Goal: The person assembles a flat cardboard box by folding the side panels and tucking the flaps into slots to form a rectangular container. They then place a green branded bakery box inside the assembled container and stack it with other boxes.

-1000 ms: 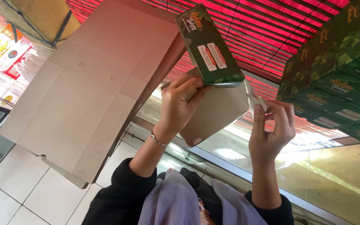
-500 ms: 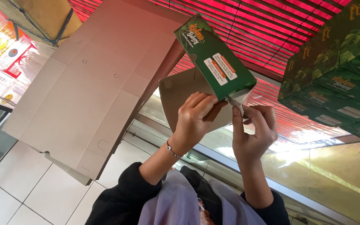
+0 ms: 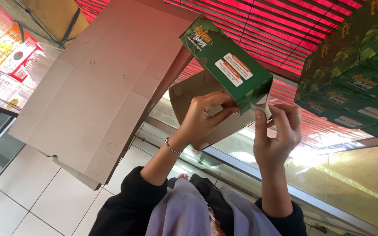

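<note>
Holding the green carton (image 3: 229, 65) up in front of me, I have my left hand (image 3: 204, 119) curled around its lower edge, fingers closed on the plain brown inner panel (image 3: 189, 94) where it folds out. My right hand (image 3: 276, 131) sits just beside it, thumb and fingertips pinching the small white flap (image 3: 262, 109) at the carton's open end. A thin bracelet (image 3: 170, 146) circles my left wrist. A big flat sheet of brown cardboard (image 3: 97, 87) lies to the left, and a stack of matching green cartons (image 3: 351, 65) sits at the right.
</note>
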